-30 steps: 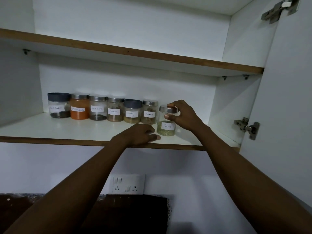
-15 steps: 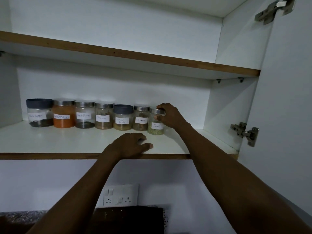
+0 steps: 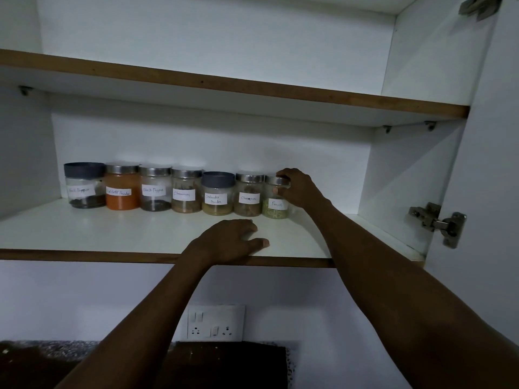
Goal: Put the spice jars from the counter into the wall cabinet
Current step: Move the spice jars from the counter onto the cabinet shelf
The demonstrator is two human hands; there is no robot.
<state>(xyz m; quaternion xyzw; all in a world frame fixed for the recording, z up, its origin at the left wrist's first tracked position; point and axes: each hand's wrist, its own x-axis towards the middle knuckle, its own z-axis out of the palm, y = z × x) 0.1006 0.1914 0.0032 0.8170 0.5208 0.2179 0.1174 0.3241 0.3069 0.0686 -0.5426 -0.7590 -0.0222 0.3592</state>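
Observation:
Several labelled spice jars stand in a row at the back of the lower cabinet shelf. The row runs from a dark-lidded jar on the left to the fennel jar on the right, beside a cinnamon jar. My right hand is wrapped around the fennel jar's lid and right side, with the jar standing on the shelf. My left hand lies palm down on the shelf's front edge, fingers spread, holding nothing.
An upper shelf spans the cabinet above. The open cabinet door with its hinge stands at the right. Free shelf space lies right of the fennel jar. Below are a wall socket and the dark counter.
My right hand has pushed the fennel jar back from the shelf's front into line with the other jars. My left hand has stayed on the shelf edge.

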